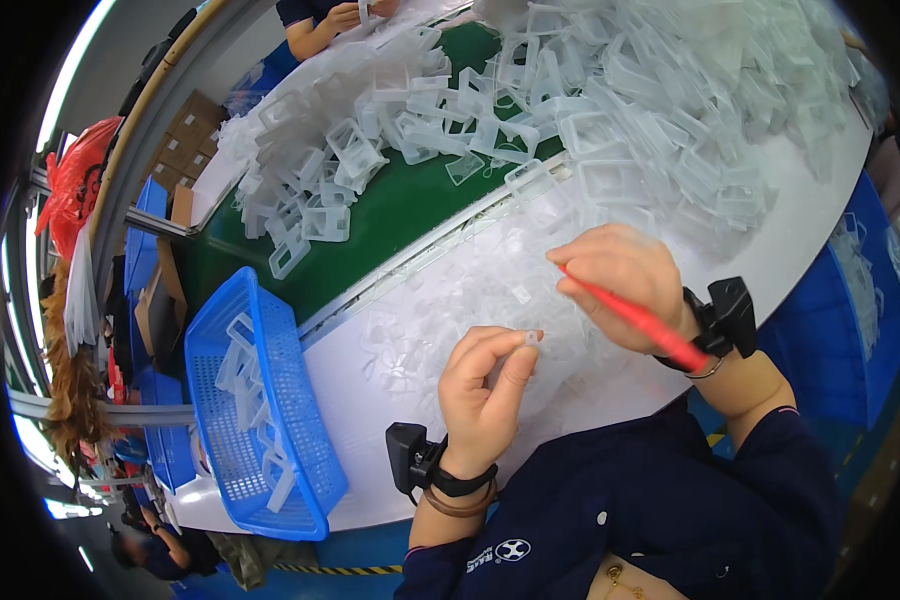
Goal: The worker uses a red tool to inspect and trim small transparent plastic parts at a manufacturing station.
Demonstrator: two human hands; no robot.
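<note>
Over the white tabletop, my left hand (pixel 485 385) pinches a small translucent plastic piece (pixel 532 338) between thumb and fingertips; its exact shape is too small to make out. My right hand (pixel 625 285) is closed around a red pen-like tool (pixel 635 318), whose tip points up and left, a short way from the left hand. Under and behind both hands lies a spread of small clear plastic scraps (pixel 430 320). A large heap of clear plastic frames (pixel 660 110) rises beyond the right hand.
A blue perforated basket (pixel 260 400) with several clear frames stands at the left. More frames (pixel 310 190) lie on the green conveyor belt (pixel 370 225). Blue bins (pixel 840 320) stand at the right. Across the table, a co-worker's hands (pixel 355 14) hold a clear piece.
</note>
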